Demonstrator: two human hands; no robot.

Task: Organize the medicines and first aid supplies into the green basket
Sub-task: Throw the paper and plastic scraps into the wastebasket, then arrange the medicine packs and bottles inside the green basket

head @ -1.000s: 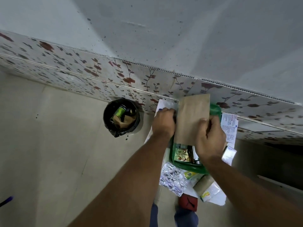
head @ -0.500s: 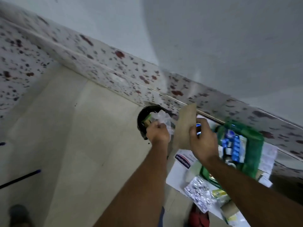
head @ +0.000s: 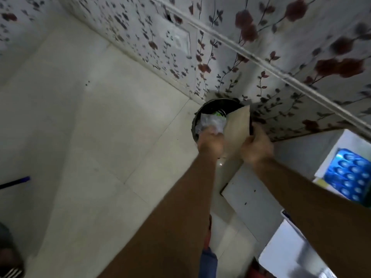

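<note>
My left hand (head: 210,142) grips a crumpled clear plastic wrapper (head: 211,123) right over the mouth of a black bin (head: 217,104) that stands against the floral wall. My right hand (head: 257,149) pinches a flat brown paper envelope (head: 237,127) by its lower edge, holding it upright at the bin's right rim. A blue blister pack (head: 349,175) shows at the right edge. The green basket is out of view.
White papers (head: 253,195) and a white box (head: 287,249) lie on the floor at lower right. A floral wall panel (head: 261,57) runs behind the bin. A dark blue stick (head: 16,182) lies at the left edge, a sandal (head: 10,263) at bottom left.
The view swung left, so the green basket left the frame. Both hands carried the plastic wrapper and the brown envelope over to the black bin.
</note>
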